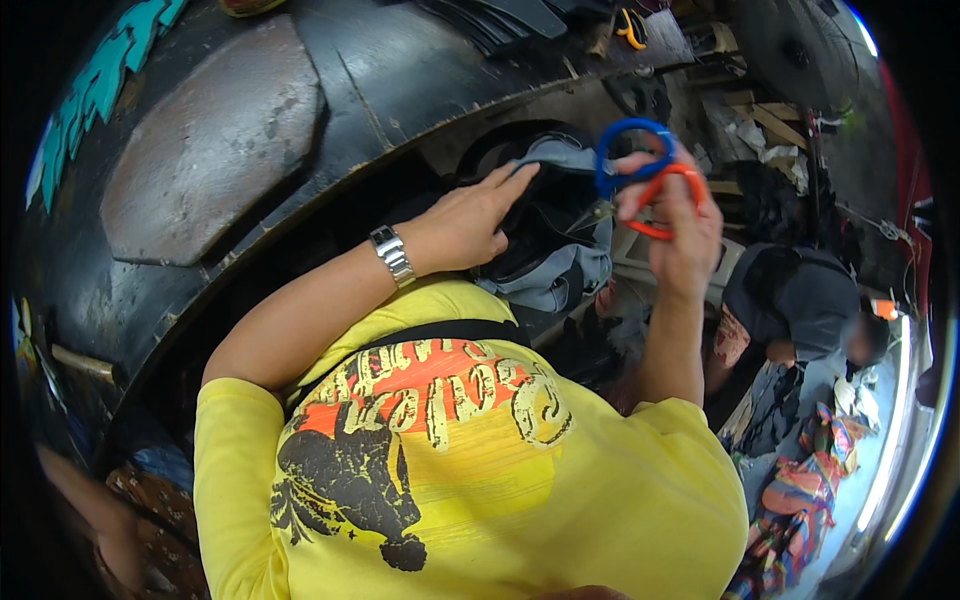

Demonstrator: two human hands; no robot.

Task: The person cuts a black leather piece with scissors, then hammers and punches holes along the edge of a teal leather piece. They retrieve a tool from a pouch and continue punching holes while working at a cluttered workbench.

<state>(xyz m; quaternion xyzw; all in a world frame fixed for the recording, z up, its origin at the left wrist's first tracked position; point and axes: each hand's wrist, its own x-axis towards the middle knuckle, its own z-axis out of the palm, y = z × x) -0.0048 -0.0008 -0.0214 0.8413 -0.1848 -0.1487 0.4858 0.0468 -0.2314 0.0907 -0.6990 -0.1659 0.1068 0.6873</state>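
My right hand (685,225) is closed on a pair of scissors with a blue handle loop (603,165) and an orange one. Its blades point down and left toward a blue-grey piece of material (565,280) with black parts, which sits at my lap below the table edge. My left hand (470,220) lies over the near left side of this piece. Its fingers are stretched out, with the tips at the grey upper edge and the thumb apart. A metal watch (392,257) is on my left wrist. The scissor tips are hard to make out against the dark folds.
A dark table (390,90) curves across the front, bearing an octagonal board (215,150), teal cut material (100,80) and yellow-handled scissors (631,29). A fan (800,55) stands far right. Another person (800,300) sits at the right; another person's arm (90,510) shows lower left.
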